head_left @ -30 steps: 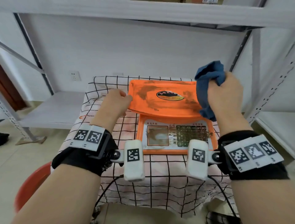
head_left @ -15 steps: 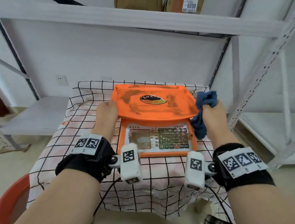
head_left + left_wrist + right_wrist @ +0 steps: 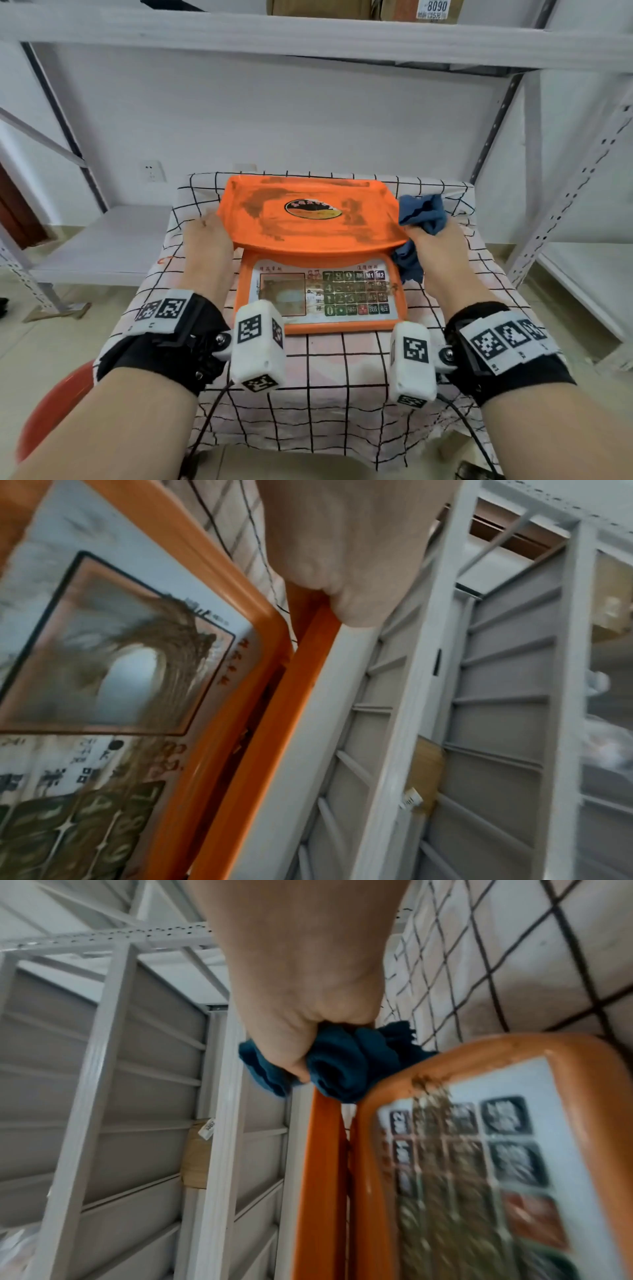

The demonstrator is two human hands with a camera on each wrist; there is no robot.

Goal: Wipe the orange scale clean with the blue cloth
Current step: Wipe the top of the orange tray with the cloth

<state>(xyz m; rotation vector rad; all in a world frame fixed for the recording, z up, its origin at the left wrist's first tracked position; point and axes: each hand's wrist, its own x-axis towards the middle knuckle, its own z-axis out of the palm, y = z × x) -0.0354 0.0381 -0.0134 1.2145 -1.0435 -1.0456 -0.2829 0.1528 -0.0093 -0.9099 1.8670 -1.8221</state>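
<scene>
The orange scale (image 3: 308, 219) stands on a checked tablecloth (image 3: 342, 363), its weighing pan smeared with brown dirt and its keypad panel (image 3: 352, 291) stained too. My left hand (image 3: 209, 240) grips the pan's left edge, and the left wrist view shows the left hand (image 3: 346, 561) curled over the scale's orange rim (image 3: 308, 653). My right hand (image 3: 433, 250) holds the bunched blue cloth (image 3: 423, 214) against the pan's right front corner. In the right wrist view the right hand (image 3: 301, 1010) clutches the blue cloth (image 3: 342, 1066) beside the scale (image 3: 325, 1177).
White metal shelving (image 3: 561, 192) stands close on the right and another rack (image 3: 68, 137) on the left. A shelf board (image 3: 308, 37) with cardboard boxes runs overhead. A red stool (image 3: 51, 411) sits at the lower left. Cables hang from both wrist units.
My right hand has come down with the cloth from above the pan to its right front corner. My left hand slid back along the pan's left edge. The head view tilted up.
</scene>
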